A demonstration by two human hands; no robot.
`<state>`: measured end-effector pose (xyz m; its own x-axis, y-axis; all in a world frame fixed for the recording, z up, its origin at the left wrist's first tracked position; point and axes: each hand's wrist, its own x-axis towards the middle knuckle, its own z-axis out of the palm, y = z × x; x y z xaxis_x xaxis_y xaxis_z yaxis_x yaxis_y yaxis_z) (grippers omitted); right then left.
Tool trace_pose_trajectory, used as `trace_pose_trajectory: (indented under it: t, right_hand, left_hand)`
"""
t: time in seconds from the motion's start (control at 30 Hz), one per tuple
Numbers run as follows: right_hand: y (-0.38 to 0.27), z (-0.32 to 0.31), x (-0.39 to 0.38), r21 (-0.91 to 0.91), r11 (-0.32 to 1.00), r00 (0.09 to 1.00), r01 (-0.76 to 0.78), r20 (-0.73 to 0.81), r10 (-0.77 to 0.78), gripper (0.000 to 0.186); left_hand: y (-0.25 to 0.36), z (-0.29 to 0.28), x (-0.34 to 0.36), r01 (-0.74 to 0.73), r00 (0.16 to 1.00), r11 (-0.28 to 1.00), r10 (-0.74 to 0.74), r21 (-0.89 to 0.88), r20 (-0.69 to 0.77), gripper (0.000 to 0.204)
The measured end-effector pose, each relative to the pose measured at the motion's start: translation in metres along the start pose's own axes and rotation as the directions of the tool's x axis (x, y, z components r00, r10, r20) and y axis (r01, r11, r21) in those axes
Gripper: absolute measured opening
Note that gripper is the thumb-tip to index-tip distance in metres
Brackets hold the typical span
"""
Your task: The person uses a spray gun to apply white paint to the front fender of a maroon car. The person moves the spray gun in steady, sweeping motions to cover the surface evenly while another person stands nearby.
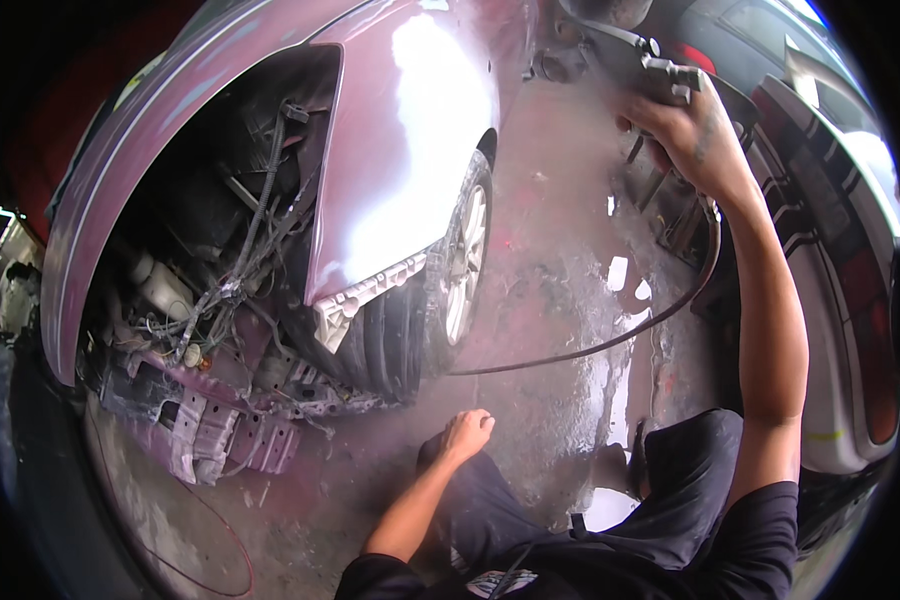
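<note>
My right hand (685, 135) is raised at the upper right, its fingers wrapped round a spray gun (660, 75). A dark hose (610, 345) hangs below that hand and curves down across the floor toward the car's wheel. Left of the gun is a car's dull purple-pink front fender (370, 120) with a large bright white area on it; gun and fender are apart. Pale haze hangs around the gun, and its nozzle is hard to make out. My left hand (468, 435) rests on my knee, fingers loosely curled, with nothing visible in them.
The car's front is stripped, exposing an engine bay with loose wiring (240, 270) and a bare lower frame (210, 425). Its front wheel (465, 255) stands near my left knee. Another light-coloured vehicle part (830, 360) stands close on the right. The floor (550, 240) has wet, shiny patches.
</note>
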<state>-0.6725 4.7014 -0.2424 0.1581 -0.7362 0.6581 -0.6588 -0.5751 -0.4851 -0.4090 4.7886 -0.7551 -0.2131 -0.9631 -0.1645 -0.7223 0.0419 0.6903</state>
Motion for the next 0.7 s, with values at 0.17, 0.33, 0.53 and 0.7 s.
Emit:
trace_pose_trajectory:
  t: [0.17, 0.33, 0.53, 0.7]
  right_hand:
    - [0.017, 0.007, 0.021, -0.072, 0.997, 0.995, -0.016, -0.096, 0.009, 0.036]
    - [0.014, 0.004, 0.003, -0.046, 0.998, 0.994, -0.049, -0.099, 0.044, 0.034]
    - [-0.009, -0.008, -0.022, 0.04, 0.998, 0.999, -0.043, -0.009, 0.043, 0.03]
    - [-0.016, 0.002, 0.0, -0.004, 0.998, 0.996, 0.061, -0.071, -0.061, 0.025]
  left_hand:
    - [0.0, 0.005, 0.002, -0.011, 1.0, 1.0, 0.011, -0.015, -0.008, 0.031]
    - [-0.004, 0.007, 0.001, -0.015, 1.0, 1.0, 0.014, -0.018, -0.025, 0.03]
    - [-0.007, 0.006, 0.003, -0.02, 1.0, 1.0, 0.02, 0.007, -0.001, 0.03]
    - [-0.008, 0.004, 0.001, -0.006, 1.0, 1.0, 0.006, 0.014, 0.005, 0.031]
